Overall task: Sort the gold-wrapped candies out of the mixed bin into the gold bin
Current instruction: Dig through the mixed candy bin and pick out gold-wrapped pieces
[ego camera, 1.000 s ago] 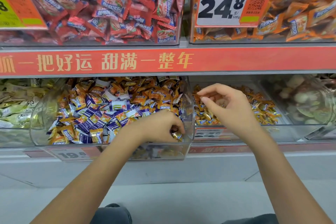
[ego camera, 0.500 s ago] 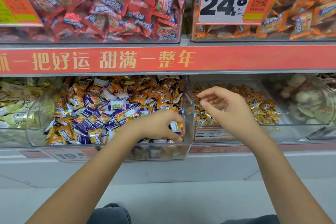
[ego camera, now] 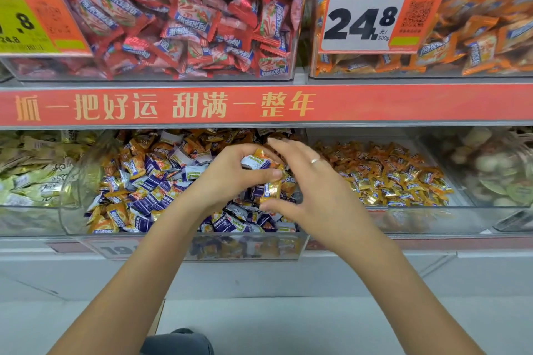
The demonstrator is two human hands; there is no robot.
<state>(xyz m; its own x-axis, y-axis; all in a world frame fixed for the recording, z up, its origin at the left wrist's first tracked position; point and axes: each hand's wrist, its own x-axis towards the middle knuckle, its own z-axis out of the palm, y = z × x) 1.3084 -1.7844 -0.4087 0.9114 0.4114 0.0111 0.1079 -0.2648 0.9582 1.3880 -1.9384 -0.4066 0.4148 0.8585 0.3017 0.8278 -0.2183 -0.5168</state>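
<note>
Over the mixed bin (ego camera: 86,204), the left hand (ego camera: 227,179) clutches candies (ego camera: 259,163); the right hand (ego camera: 314,190), fingers spread, must take the gold ones.

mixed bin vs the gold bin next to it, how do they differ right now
The mixed bin holds purple, white and orange wrappers with gold ones among them; the gold bin holds only gold-orange wrappers. The mixed bin is piled high; the gold bin's layer is shallow, with bare floor showing. Both hands, left hand and right hand, are over the mixed bin, none over the gold bin. Both bins are clear plastic on the same lower shelf.
</note>
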